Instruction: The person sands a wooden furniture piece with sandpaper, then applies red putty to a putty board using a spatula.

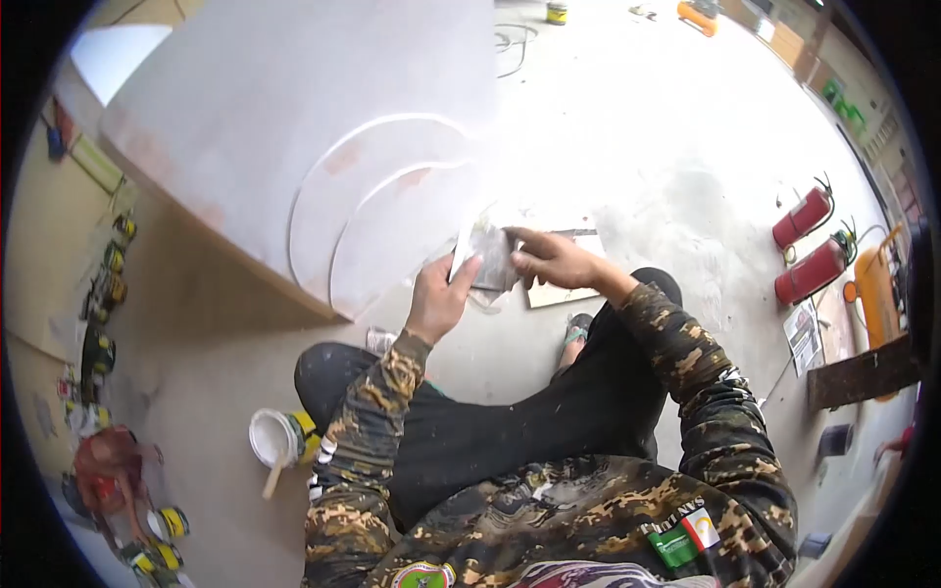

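A grey, worn sheet of sandpaper (pixel 487 257) is held up between both hands in front of me. My left hand (pixel 438 299) grips its lower left side with the thumb on the face. My right hand (pixel 554 259) pinches its upper right edge with the fingertips. Behind the sheet stands a large white-coated panel (pixel 294 118) with curved arcs marked on it. I sit on the dusty floor in black trousers and camouflage sleeves.
An open tin of white filler with a stick (pixel 276 439) stands by my left knee. Several yellow tins (pixel 110 265) line the left wall. Two red fire extinguishers (pixel 809 245) lie at the right beside an orange machine (pixel 875 294). A small board (pixel 561 292) lies on the floor.
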`<state>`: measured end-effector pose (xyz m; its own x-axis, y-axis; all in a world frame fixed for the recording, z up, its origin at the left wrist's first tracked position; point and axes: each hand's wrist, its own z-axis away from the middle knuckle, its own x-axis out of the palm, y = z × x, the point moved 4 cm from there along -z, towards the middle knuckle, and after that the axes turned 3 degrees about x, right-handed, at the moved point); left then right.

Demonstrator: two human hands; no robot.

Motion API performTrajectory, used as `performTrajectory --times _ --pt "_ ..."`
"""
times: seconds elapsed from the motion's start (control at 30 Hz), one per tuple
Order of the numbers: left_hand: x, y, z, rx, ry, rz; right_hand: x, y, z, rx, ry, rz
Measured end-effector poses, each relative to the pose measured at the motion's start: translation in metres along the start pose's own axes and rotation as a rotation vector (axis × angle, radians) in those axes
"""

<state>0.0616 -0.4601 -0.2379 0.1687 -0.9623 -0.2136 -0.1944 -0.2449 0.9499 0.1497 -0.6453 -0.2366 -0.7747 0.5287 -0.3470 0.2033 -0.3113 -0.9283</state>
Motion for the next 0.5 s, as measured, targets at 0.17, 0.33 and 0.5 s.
performTrajectory --times 0.17,0.33,0.5 --pt "0.004 -0.008 0.002 -0.022 -0.033 -0.034 -0.007 -0.004 -0.001 -0.042 0.171 0.054" --pt "0.007 0.006 0.005 0.022 0.021 -0.063 -0.014 -0.015 0.004 -0.074 0.285 0.102" --pt "-0.001 0.003 0.002 0.033 0.000 -0.153 -0.024 -0.017 0.007 -0.102 0.308 0.039"
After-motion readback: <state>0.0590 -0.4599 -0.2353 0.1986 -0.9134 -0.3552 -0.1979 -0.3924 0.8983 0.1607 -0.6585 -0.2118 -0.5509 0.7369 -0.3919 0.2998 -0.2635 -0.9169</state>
